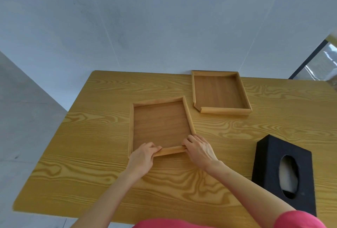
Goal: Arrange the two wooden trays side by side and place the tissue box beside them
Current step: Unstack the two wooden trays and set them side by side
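1. Both my hands grip the near rail of the nearer wooden tray (pixel 161 124): my left hand (pixel 141 158) curls over the rail's left end, and my right hand (pixel 199 150) pinches its right end at the corner, fingers closed on the wood.
2. This tray lies flat on the table (pixel 91 136), slightly skewed, stretching away from my grip.
3. The second wooden tray (pixel 219 93) sits beyond and to the right of my right hand, well apart from the held tray and close to the table's far edge. A strip of bare table separates the two.
4. The black tissue box (pixel 284 173) rests to the right of my right hand, nearer to me, untouched.
5. I judge the step in hand to be the first one: bringing this tray alongside the other.
6. The next move likely calls for sliding or lifting the tray forward and rightward, squaring its skew so the long sides run parallel and the rails meet without knocking.
7. The tissue box waits until both trays are paired.
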Demonstrator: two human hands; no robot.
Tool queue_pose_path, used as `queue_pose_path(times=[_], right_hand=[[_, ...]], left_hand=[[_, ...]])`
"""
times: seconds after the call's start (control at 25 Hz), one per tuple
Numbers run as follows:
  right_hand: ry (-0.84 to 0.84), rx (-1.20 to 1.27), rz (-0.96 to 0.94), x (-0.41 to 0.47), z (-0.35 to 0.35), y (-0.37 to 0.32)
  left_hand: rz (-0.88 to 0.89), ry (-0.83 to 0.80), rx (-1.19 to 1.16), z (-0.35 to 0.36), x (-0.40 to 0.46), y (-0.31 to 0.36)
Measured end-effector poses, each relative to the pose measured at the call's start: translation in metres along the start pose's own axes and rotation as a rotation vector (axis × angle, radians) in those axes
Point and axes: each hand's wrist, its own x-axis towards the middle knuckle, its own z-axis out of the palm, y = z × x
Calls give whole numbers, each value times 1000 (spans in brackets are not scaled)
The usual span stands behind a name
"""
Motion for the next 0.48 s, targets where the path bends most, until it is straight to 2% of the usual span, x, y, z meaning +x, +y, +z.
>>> queue_pose_path(times=[0.28, 0.48], right_hand=[[-42, -54, 122, 29, 6, 0], [-35, -5, 220, 47, 12, 2]], left_hand=[[66, 24, 3, -13, 31, -19], [104, 14, 8, -16, 60, -28]])
